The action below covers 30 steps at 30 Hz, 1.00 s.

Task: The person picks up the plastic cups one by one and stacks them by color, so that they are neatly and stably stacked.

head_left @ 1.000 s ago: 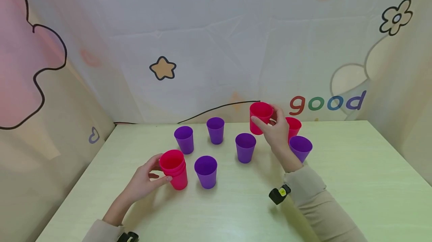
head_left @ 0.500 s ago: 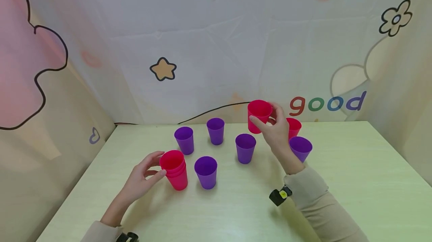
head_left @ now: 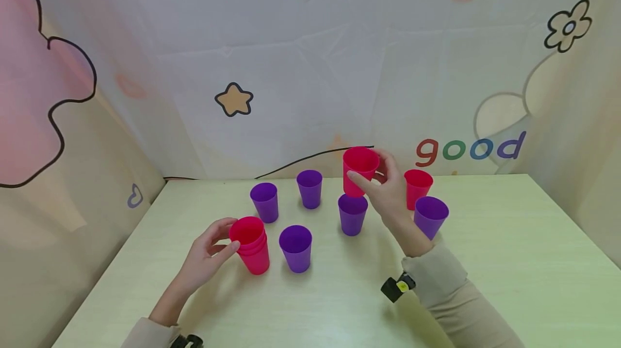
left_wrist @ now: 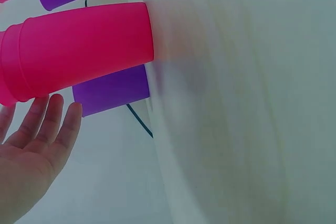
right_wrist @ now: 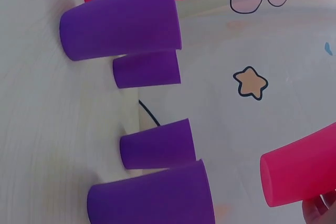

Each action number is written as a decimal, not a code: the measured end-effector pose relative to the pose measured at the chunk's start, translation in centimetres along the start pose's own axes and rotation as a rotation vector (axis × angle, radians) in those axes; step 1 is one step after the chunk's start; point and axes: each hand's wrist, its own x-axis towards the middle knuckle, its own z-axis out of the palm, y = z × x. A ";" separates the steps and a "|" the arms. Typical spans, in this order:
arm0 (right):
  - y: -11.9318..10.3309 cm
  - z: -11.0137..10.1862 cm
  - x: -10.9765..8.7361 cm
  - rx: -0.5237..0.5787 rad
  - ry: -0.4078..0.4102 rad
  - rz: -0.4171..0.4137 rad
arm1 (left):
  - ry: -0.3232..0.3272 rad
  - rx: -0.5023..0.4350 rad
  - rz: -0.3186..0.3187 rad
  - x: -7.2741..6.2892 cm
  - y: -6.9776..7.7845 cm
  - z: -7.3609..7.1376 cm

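A stack of nested red plastic cups stands upright at the front left of the table. My left hand is around its left side, thumb and fingertips right at the upper rims; in the left wrist view the fingers are loosely spread beside the stack. My right hand holds a single red cup upright between thumb and fingers, raised off the table. In the head view its base overlaps the rim of a purple cup. The right wrist view has the held cup at its right edge.
Other purple cups stand upright: one just right of the stack, two behind, and one by my right forearm. Another red cup is at the back right. A printed cloth backs the pale table.
My right hand has carried the red cup left, over toward the purple cup, uncovering the red cup at the back right. The left thumb has eased back from the stack, which stays put.
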 end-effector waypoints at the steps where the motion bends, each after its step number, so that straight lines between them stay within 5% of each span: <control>1: -0.1 0.1 -0.1 0.008 -0.006 -0.002 | 0.000 -0.002 -0.005 0.0 0.0 0.0; 30: -1.3 4.1 -2.4 0.090 -0.124 -0.075 | -0.017 -0.048 -0.009 0.1 0.3 0.0</control>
